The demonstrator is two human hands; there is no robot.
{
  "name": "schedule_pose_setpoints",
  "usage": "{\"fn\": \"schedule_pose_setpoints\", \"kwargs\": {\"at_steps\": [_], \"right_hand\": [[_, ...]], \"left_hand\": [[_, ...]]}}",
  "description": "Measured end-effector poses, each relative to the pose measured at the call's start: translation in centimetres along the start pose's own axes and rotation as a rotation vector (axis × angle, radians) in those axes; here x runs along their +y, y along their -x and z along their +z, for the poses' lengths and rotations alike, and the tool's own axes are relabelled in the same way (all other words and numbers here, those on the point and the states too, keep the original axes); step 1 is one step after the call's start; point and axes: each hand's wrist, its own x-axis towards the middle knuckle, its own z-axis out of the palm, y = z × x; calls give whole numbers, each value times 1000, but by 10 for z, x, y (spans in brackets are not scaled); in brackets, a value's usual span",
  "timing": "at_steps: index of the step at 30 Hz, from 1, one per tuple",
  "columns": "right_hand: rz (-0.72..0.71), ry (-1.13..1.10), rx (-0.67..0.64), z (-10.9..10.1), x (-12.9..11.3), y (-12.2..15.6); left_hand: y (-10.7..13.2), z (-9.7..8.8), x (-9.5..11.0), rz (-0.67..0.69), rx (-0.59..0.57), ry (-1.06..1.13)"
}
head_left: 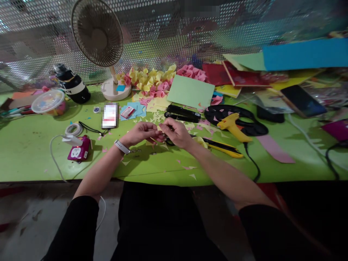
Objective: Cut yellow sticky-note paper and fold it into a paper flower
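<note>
Both hands meet over the middle of the green table, fingers pinched close together. My left hand (143, 132), with a white watch band at the wrist, has its fingertips closed at a small pale yellow piece of paper (159, 128). Curled beside it, my right hand (177, 133) has its thumb at the same piece. Something dark shows under the right fingers, too hidden to name. Just behind the hands lies a black stapler (183, 114). A yellow utility knife (224, 148) rests right of my right wrist, with a folded yellow paper (200, 141) beside it.
Paper scraps surround the hands. Behind stand a fan (116, 95), folded paper pieces (152, 78) and a green sheet (191, 91). Leftward are a phone (110, 116), tape roll (73, 129), purple power bank (78, 149) and bottle (74, 87). A corded yellow glue gun (235, 127) lies right.
</note>
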Motion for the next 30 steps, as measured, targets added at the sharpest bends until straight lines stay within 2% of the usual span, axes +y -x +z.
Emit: {"fn": "schedule_pose_setpoints", "kwargs": {"at_steps": [5,10,18,24,30], "right_hand": [[18,56,-77,-1,1,-1],[-5,47,-52,2,3,1],[59,-15,-28,4,6,3],[92,-63,-27,4,3,3],[34,-19,13,3,3,2]], "left_hand": [[-1,-3,-1,28,18,2],[-1,-4,-1,30,2,-3],[-3,-6,-5,59,99,22],[-4,-10,-7,41,62,20],[-4,-11,-7,36,49,49]]}}
